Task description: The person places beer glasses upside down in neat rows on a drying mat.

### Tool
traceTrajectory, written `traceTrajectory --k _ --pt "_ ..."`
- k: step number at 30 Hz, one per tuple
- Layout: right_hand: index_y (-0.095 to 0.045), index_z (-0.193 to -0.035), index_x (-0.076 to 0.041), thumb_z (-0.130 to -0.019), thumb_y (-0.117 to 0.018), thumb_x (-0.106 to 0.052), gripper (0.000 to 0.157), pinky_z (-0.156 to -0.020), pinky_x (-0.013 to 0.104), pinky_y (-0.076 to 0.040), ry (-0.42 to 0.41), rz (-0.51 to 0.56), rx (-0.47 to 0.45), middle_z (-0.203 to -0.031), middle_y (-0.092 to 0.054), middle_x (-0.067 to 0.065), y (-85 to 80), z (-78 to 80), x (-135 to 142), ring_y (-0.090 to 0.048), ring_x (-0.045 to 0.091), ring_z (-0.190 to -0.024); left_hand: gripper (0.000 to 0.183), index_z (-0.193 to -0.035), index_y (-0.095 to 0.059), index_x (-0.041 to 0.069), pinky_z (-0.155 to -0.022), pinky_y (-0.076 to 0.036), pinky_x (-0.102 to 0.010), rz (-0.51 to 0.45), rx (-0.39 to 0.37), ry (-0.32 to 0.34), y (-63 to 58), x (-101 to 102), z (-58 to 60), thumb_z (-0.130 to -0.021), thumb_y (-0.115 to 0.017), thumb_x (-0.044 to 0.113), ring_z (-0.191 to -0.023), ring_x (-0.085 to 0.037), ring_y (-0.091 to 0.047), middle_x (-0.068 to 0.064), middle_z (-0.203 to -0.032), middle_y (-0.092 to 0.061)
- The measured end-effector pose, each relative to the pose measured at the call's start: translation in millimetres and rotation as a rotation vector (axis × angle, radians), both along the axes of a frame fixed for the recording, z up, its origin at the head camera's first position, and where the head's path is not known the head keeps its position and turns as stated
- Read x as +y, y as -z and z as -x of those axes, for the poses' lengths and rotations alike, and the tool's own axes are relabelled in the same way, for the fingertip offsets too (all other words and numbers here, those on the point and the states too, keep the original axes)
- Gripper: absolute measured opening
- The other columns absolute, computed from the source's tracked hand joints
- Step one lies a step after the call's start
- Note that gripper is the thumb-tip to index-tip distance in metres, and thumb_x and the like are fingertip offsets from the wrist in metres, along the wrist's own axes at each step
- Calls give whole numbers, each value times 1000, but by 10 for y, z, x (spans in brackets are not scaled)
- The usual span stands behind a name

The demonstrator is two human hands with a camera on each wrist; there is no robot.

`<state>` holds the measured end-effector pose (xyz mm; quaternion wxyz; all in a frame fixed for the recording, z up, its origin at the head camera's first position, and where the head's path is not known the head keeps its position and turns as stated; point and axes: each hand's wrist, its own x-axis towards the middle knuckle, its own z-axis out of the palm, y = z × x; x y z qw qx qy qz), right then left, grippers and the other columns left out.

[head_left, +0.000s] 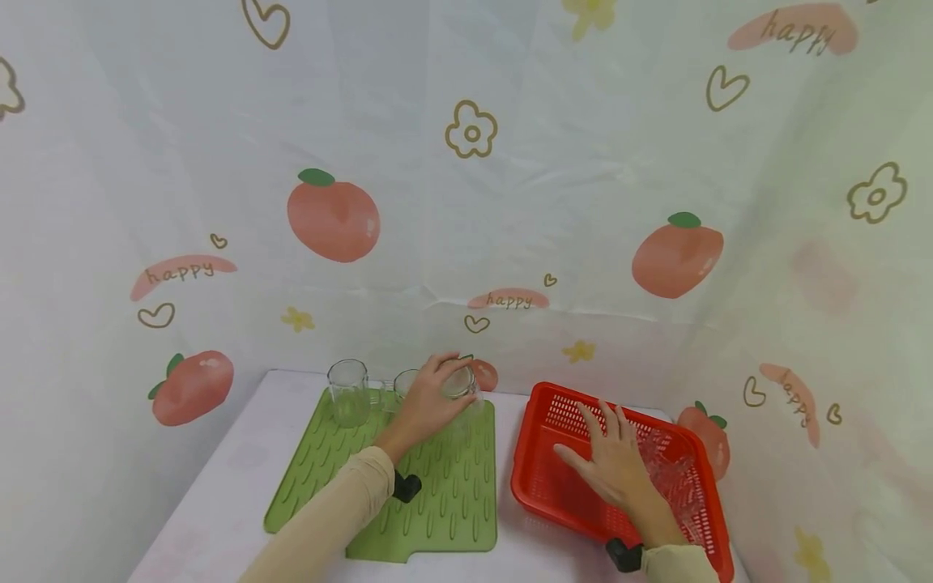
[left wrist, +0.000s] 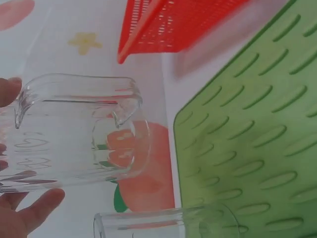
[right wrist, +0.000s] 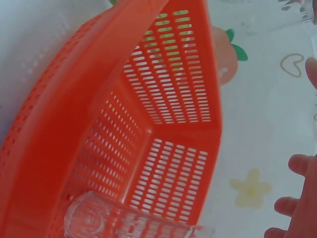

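While the mat (head_left: 452, 518) and basket (head_left: 554, 513) lie side by side, the mug (left wrist: 79, 144) by the mat's far corner wants holding steady, clear of the next glass (left wrist: 141, 225). The left hand (head_left: 426, 405) pinches the mug; the right hand (head_left: 615, 465) spreads its fingers above the basket

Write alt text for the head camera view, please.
A left hand holds a glass mug near the far edge of a green mat, beside other glasses; the right hand, fingers spread, is over a red basket containing clear glassware.
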<state>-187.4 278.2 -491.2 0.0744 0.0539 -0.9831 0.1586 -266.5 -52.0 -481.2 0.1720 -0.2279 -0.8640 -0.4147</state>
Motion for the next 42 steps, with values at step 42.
traceTrajectory --k 42 --pt "-26 -160 -10 -91 -55 -73 98 -116 81 -11 69 5 -25 -164 -16 29 17 -32 248 -12 55 -149 56 -135 -64 12 -105 -52 -53 135 -67 20 558 339 386 -84 -85 23 -134 -37 -55 -20 -147 -52"
